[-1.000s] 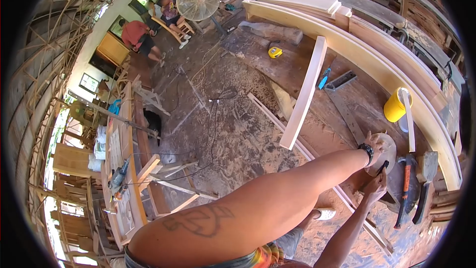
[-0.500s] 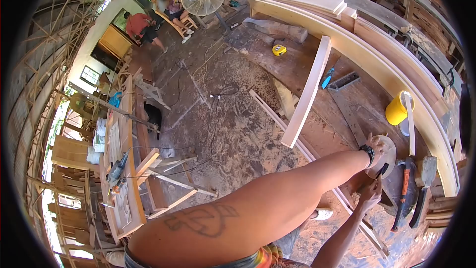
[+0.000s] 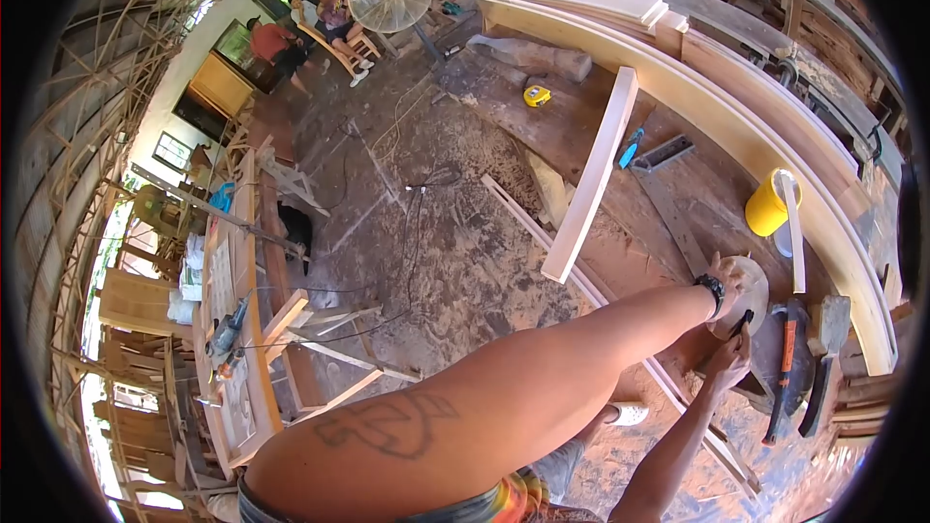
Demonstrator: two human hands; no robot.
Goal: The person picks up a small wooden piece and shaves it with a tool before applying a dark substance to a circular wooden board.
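Head view: left hand (image 3: 729, 281) grips the disc (image 3: 755, 291), at four o'clock in view. Right hand (image 3: 728, 362) pinches a black item (image 3: 743, 321) against its six o'clock side; hammer (image 3: 787, 356) lies nearby, apparently unheld.

the left arm (image 3: 504, 383) stretches nearly straight across the view from the lower left, a tattoo (image 3: 392, 426) showing on its upper part. the left hand (image 3: 732, 285) lies beyond the wrist (image 3: 715, 296), fingers spread and slightly bent. the right arm (image 3: 668, 465) rises from the bottom edge, angled up toward the left. the right hand (image 3: 728, 362) sits near and just below the left, thumb and fingertips drawn together in a pinch.
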